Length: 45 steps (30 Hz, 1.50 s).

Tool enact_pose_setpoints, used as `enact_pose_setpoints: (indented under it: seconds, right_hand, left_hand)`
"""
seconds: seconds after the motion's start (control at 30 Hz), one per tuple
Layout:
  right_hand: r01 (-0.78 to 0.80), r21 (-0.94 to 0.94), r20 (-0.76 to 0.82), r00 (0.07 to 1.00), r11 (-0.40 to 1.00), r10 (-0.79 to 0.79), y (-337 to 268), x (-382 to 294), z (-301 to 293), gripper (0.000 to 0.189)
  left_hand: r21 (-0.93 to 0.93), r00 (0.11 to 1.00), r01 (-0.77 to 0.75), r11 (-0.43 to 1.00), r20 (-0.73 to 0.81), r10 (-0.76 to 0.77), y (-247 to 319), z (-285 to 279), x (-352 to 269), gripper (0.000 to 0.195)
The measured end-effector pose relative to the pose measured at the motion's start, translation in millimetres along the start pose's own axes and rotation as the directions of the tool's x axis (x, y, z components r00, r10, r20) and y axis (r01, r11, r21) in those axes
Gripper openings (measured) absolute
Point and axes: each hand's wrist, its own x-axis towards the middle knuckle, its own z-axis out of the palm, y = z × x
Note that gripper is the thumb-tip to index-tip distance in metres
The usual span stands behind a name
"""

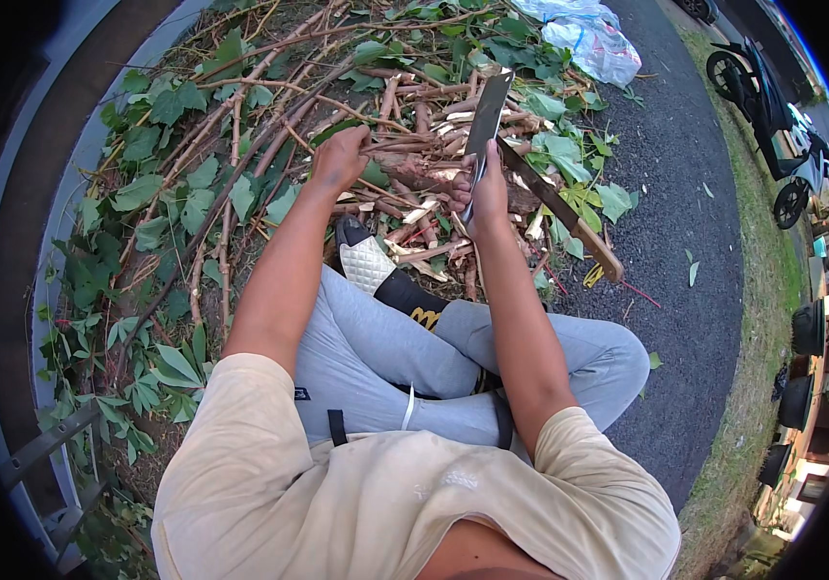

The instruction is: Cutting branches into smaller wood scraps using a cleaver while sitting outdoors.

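My right hand (487, 190) grips the handle of a broad-bladed cleaver (488, 112), its blade pointing away from me above the chopped wood. My left hand (339, 158) is closed around the near end of a thin brown branch (403, 143), though the fingers hide most of the grip. Under and between the hands lies a thick log (414, 171). A machete with a wooden handle (598, 250) rests with its blade across the log's right end. Cut stick pieces (450, 129) are heaped beyond and around the log.
Long leafy branches (236, 138) cover the ground at left. A white plastic bag (592, 45) lies at the far right of the pile. Asphalt (675, 210) runs along the right, with a motorcycle (777, 123) past the grass. My crossed legs (400, 341) are close to the wood.
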Motion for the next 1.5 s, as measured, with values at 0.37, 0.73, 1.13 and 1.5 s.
enact_pose_setpoints:
  seconds: [0.37, 0.73, 1.13, 1.5]
  right_hand:
    - [0.112, -0.203, 0.040, 0.994, 0.973, -0.106, 22.2, 9.1, 8.1, 0.061]
    - [0.021, -0.564, -0.064, 0.996, 0.825, -0.069, 115.9, 48.2, -26.6, 0.069]
    - [0.097, -0.336, -0.159, 0.975, 0.937, -0.158, 32.5, 40.8, -26.8, 0.057]
    - [0.237, -0.656, 0.191, 0.971, 0.716, -0.147, -110.7, -94.8, -35.2, 0.059]
  left_hand:
    - [-0.958, 0.982, 0.051, 0.282, -0.003, -0.187, 12.6, -72.4, 24.4, 0.087]
    - [-0.997, 0.999, 0.031, 0.071, 0.033, 0.022, 27.1, -107.9, 4.9, 0.064]
    - [-0.279, 0.945, 0.205, 0.938, 0.307, -0.115, -24.7, -27.8, 12.5, 0.026]
    - [0.093, 0.939, -0.253, 0.963, 0.264, 0.221, -13.2, -13.7, -4.2, 0.020]
